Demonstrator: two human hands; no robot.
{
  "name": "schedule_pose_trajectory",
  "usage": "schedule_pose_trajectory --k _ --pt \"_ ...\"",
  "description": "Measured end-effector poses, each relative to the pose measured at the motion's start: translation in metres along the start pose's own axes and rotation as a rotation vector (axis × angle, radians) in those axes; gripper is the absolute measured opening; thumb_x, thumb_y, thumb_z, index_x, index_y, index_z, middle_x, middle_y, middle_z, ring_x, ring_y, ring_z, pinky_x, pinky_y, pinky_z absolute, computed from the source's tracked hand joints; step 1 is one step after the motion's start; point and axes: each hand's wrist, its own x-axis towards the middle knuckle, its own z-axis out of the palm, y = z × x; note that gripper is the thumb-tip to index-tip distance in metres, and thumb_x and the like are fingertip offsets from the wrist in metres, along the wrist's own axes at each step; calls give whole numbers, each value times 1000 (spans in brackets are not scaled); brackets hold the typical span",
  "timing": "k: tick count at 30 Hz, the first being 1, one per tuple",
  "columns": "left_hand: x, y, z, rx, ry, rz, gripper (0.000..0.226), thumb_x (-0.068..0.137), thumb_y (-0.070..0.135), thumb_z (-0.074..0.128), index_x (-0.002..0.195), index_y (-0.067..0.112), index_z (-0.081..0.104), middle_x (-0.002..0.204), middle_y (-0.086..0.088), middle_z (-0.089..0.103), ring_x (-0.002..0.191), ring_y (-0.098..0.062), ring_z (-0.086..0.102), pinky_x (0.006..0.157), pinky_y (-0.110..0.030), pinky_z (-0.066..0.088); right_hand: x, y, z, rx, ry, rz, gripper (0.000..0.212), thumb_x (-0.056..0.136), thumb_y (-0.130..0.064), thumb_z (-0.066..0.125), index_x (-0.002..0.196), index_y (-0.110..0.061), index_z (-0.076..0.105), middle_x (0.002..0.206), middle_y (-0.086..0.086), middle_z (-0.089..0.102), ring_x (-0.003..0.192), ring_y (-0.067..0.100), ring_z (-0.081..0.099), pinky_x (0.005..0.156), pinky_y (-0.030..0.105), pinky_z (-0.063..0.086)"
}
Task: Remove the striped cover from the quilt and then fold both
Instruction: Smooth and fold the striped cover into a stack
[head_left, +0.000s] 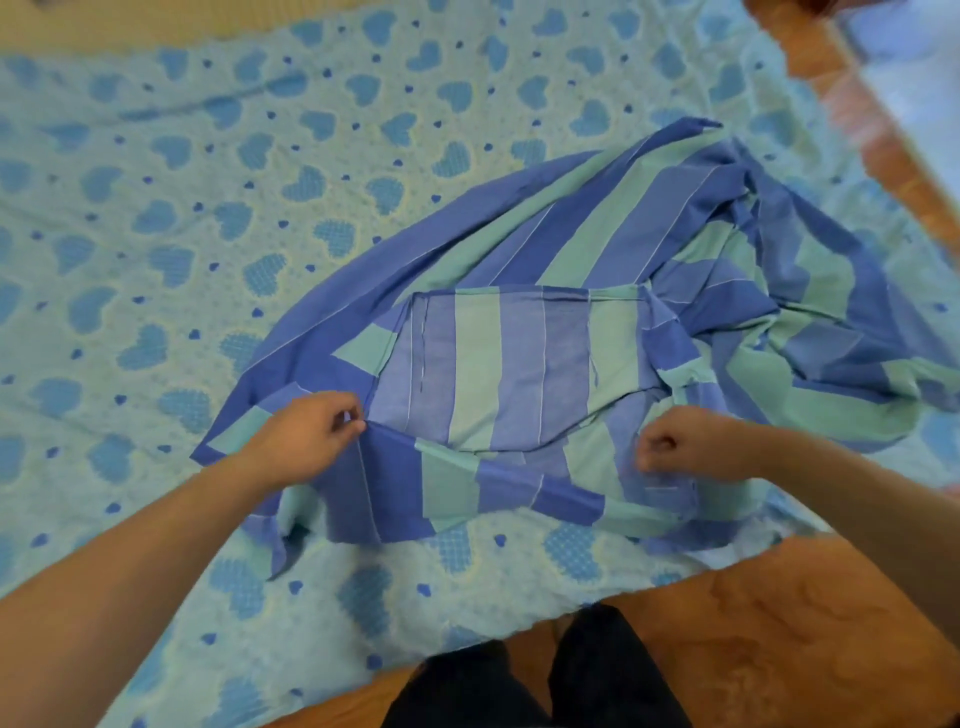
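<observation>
The striped cover (597, 244), blue and green with thin white lines, lies crumpled on top of the quilt (208, 218), a pale green sheet with blue hearts spread flat. The cover's opening gapes in the middle and shows its paler inside. My left hand (306, 436) pinches the near edge of the opening at its left end. My right hand (675, 447) grips the same edge at its right end, fingers curled into the cloth. The stretch of edge between my hands sags slightly.
Orange-brown floor (753, 634) shows past the quilt's near edge and along the right side. My dark trouser legs (530, 680) stand at the bottom centre. A pale surface (914, 67) lies at the top right corner.
</observation>
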Motion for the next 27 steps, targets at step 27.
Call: schedule_pose_trajectory --k 27 --pt "86 -3 -1 -368 -196 -295 16 86 37 73 99 28 74 88 -3 73 82 -13 66 77 -17 45 63 11 16 1028 166 184 28 75 -50 74 95 -31 77 74 1 69 66 10 59 59 27 46"
